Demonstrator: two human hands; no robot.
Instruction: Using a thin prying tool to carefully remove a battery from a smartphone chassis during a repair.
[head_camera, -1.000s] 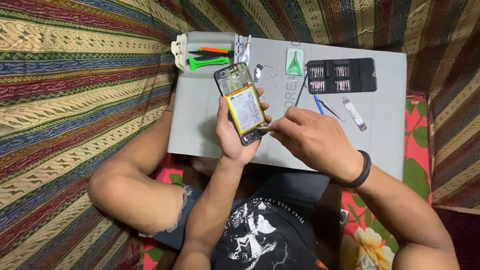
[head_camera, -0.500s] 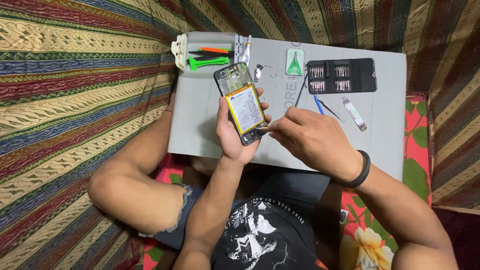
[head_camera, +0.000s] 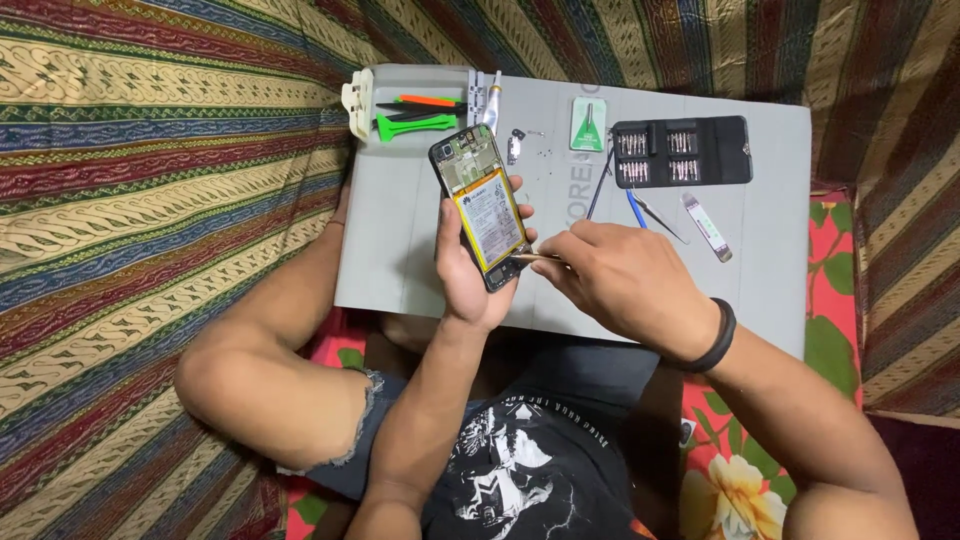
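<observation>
- Left hand (head_camera: 468, 268) wraps an opened phone (head_camera: 479, 205) from below, back cover off, battery (head_camera: 488, 222) exposed and facing up. Phone is held in the air above the near edge of the grey work mat (head_camera: 420, 260), tilted toward the far-left. Grip looks firm, but only the fingertips hook the right rim; a hard push from the side could twist it loose.
- Right hand (head_camera: 620, 283) pinches a thin tool (head_camera: 532, 258), tip touching the phone's lower right edge, just beside the battery. Fingers closed tight on the shaft. Risk, as I judge it: a slip inward would drive the tip into the battery pouch or a flex cable.
- Tiny screws (head_camera: 540, 160) lie loose on the mat beyond the phone, mid-mat. A brushing wrist or jolt of the mat could scatter them into the striped cloth (head_camera: 150, 200).
- Tweezers (head_camera: 655, 215) and a slim metal strip (head_camera: 706, 227) lie toward the right edge, points bare; easy to snag on reaching.
- Bit case (head_camera: 682, 152) lies open near the far-right corner; a knock could spill its bits.
- Green pry tool (head_camera: 415, 125) sits near the far-left corner, well apart from the hands.
</observation>
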